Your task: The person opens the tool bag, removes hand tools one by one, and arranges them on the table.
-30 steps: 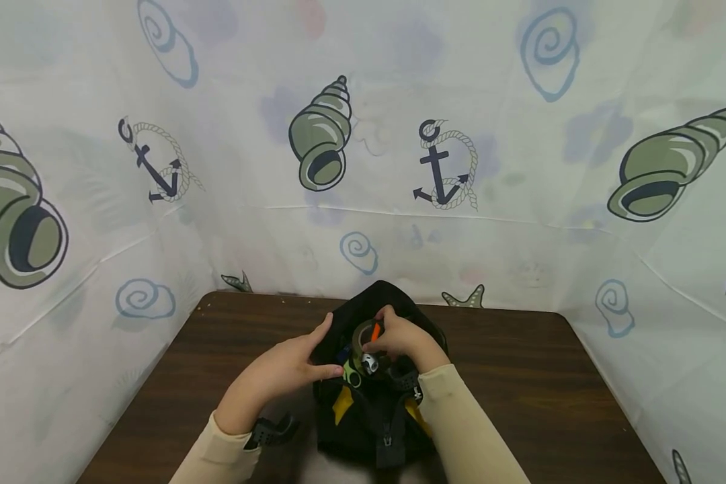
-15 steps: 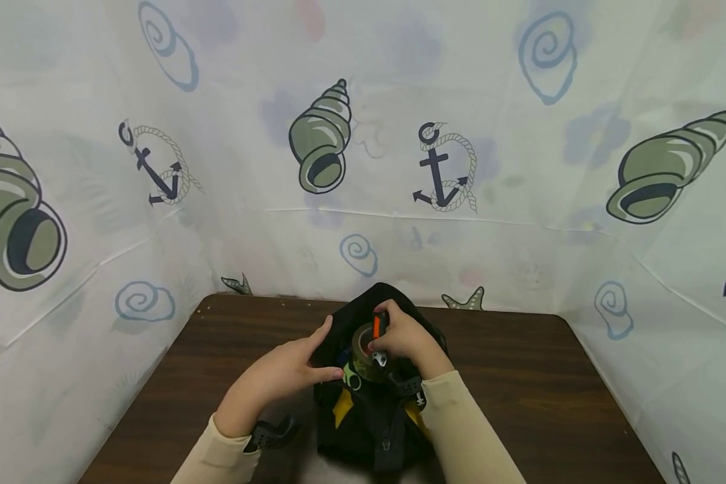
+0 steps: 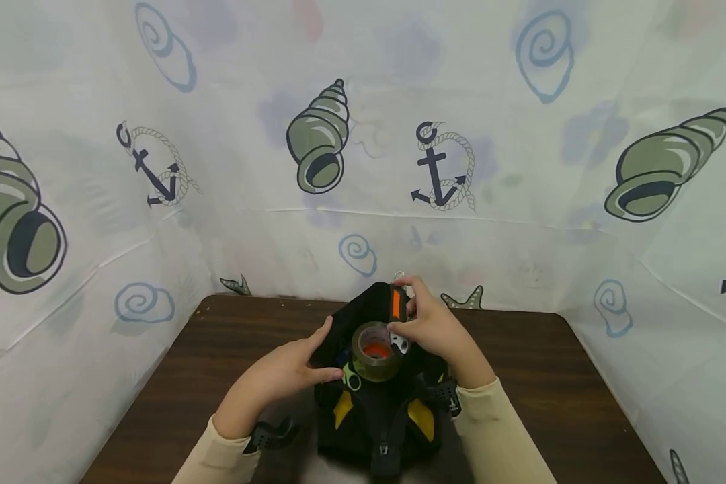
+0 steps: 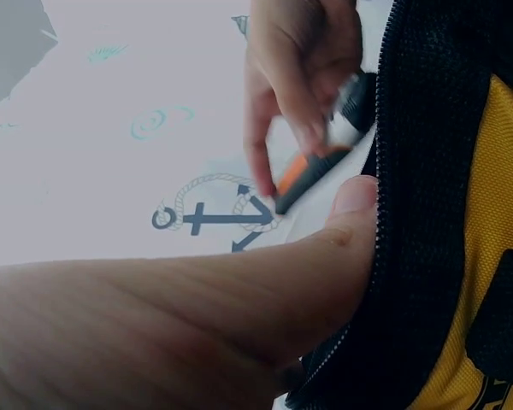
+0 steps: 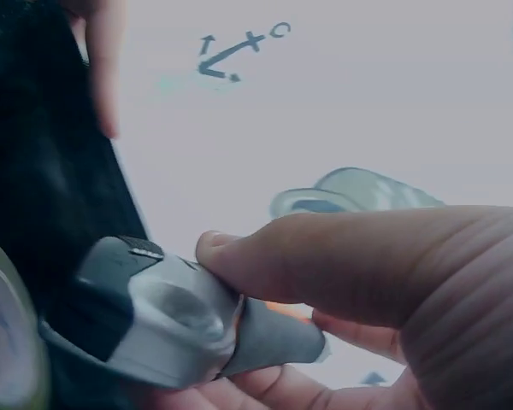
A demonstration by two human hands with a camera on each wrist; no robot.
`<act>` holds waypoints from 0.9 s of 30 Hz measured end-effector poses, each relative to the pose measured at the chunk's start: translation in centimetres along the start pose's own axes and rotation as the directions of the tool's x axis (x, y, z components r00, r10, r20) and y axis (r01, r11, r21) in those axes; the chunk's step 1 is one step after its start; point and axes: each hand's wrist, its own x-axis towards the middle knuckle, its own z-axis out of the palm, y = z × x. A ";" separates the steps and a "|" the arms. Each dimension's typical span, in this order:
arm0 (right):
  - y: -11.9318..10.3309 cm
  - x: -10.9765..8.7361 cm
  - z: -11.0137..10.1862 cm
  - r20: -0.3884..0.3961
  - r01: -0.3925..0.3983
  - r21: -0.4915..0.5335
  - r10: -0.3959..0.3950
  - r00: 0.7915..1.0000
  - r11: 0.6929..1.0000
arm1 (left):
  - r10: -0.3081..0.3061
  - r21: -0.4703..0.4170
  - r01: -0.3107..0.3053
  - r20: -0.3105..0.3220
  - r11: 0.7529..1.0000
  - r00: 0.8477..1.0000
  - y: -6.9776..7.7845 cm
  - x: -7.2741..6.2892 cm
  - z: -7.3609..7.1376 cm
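Note:
A black zippered bag (image 3: 353,437) with yellow patches stands on the table, its mouth facing up. My left hand (image 3: 278,373) rests on its left rim, thumb and index finger spread along the edge. The left thumb (image 4: 355,201) lies beside the zipper in the left wrist view. My right hand (image 3: 432,323) pinches a black, orange and silver hand tool (image 3: 396,306) between thumb and fingers, over the bag's back right side. Its silver end (image 5: 184,312) shows close up in the right wrist view; I cannot tell its exact kind.
A roll of brownish packing tape (image 3: 363,363) sits in the bag's mouth, with something orange-red inside its ring. A green loop handle (image 3: 352,380) sticks out beside it. The dark wood table (image 3: 520,390) meets a patterned cloth backdrop (image 3: 248,235) behind.
My right hand has lifted the hand tool from the bag's mouth, moving it up and to the right. The tape roll is now more exposed. My left hand has stayed in place.

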 end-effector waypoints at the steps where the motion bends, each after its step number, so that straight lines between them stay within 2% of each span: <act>1: -0.2 -0.4 -0.6 -0.011 0.016 -0.015 -0.016 1.000 1.000 | -0.001 -0.002 0.001 0.002 1.000 1.000 -0.1 0.0 0.0; 7: -0.4 -3.2 -4.0 -0.122 0.086 -0.081 -0.095 0.988 0.993 | 0.011 -0.007 -0.011 0.004 1.000 1.000 -0.2 -0.1 0.1; 12: 0.5 -4.7 -5.7 -0.231 0.115 -0.143 -0.146 0.962 0.983 | 0.014 -0.013 -0.014 0.003 1.000 1.000 -0.1 0.1 0.2; 16: 2.2 -5.8 -6.4 -0.298 0.114 -0.213 -0.176 0.938 0.970 | 0.006 -0.014 -0.006 0.010 1.000 1.000 -0.1 0.1 0.3; 21: 5.3 -6.7 -6.8 -0.382 0.007 -0.238 -0.101 0.919 0.971 | 0.000 -0.028 0.001 0.023 1.000 1.000 -0.2 0.1 0.6; 27: 10.6 -5.8 -7.9 -0.400 -0.103 -0.226 0.005 0.917 0.969 | -0.002 -0.040 0.003 0.031 0.999 1.000 0.0 0.3 0.6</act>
